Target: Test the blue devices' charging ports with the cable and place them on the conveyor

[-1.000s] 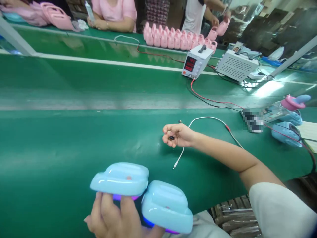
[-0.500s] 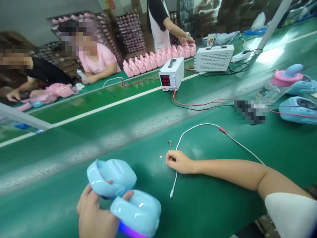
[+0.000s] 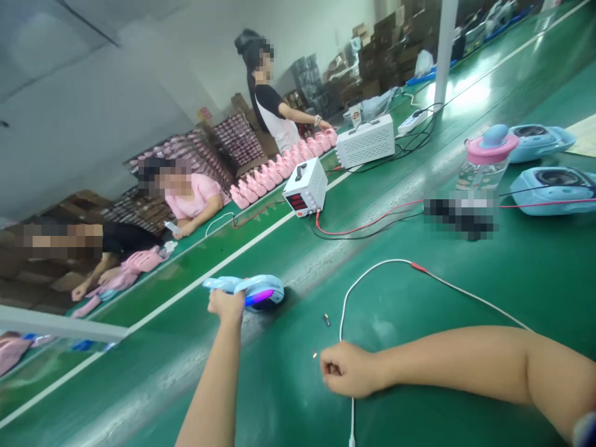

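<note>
In the head view, the left hand (image 3: 227, 304) is closed around the near end of the blue casings (image 3: 270, 284). They reach past the fingers to the right, above the green table (image 3: 279, 403), with a purple light (image 3: 259, 298) glowing along the lower edge; I cannot tell whether they touch the tabletop. The right hand (image 3: 349, 370) is clenched in a loose fist over the white cable (image 3: 401, 261), well apart from the casings; what it may hold is hidden. A small black piece (image 3: 326, 320) and a tiny bit (image 3: 315, 354) lie near its knuckles.
</note>
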Demonstrator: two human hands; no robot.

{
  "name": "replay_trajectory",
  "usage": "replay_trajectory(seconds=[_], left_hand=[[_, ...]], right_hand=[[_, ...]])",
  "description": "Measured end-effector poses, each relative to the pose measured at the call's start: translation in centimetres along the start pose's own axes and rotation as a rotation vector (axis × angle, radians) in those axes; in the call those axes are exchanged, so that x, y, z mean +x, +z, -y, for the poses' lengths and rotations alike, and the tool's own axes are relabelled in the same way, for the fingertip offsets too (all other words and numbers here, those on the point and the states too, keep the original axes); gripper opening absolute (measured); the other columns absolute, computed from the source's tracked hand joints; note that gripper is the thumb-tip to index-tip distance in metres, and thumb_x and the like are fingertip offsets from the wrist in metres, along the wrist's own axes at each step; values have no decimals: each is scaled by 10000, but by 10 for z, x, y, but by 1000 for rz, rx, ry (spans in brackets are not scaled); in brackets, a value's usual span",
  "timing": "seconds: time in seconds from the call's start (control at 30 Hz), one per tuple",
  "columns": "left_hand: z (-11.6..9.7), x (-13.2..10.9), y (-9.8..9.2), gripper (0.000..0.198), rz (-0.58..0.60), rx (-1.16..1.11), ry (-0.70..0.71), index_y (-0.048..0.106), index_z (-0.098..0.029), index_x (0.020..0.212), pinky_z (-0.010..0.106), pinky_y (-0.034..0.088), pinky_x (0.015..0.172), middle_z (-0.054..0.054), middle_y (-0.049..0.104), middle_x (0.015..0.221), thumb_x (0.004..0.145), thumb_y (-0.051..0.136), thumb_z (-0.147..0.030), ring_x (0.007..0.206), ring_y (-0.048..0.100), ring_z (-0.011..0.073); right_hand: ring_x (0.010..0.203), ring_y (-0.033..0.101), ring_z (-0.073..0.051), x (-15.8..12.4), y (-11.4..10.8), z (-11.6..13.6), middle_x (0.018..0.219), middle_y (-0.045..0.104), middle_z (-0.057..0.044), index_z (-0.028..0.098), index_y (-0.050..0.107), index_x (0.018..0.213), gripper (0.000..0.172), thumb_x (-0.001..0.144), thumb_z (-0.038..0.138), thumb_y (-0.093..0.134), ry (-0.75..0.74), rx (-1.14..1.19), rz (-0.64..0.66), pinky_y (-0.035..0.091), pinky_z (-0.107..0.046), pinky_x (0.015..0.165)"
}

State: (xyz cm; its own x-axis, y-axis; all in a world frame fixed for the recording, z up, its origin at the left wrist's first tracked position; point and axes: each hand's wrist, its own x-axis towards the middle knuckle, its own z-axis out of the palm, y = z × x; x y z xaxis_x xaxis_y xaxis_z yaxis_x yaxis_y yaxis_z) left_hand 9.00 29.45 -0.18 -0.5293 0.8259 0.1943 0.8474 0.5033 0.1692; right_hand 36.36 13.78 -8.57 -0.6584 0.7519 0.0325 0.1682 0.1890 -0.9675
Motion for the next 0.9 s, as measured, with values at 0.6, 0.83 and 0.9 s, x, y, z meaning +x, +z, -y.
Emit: replay_trajectory(seconds=[0.6,0.83,0.9], left_hand=[[24,11,9,655,163,-10,-141,324,-225,1352,558,334,995,127,302,1416,818,436,-589,1247,351,317],[37,22,-7,711,285,174,-87,346,-224,1344,603,272,1014,130,387,1353,783,430,-654,1263,332,337],[40,30,-7,714,315,192,-78,370,-214,1328,600,290,1006,133,431,1316,779,424,-667,1230,383,323]], right_hand=[[517,418,-70,0,3,2,577,473,48,152,504,657,69,629,103,544,59,-81,52,349,-188,553],[523,423,-72,0,5,-3,581,488,44,152,516,663,56,638,117,553,25,-98,43,342,-184,539],[525,426,-73,-1,5,-3,579,486,45,152,515,663,61,638,112,553,14,-109,40,339,-185,539]])
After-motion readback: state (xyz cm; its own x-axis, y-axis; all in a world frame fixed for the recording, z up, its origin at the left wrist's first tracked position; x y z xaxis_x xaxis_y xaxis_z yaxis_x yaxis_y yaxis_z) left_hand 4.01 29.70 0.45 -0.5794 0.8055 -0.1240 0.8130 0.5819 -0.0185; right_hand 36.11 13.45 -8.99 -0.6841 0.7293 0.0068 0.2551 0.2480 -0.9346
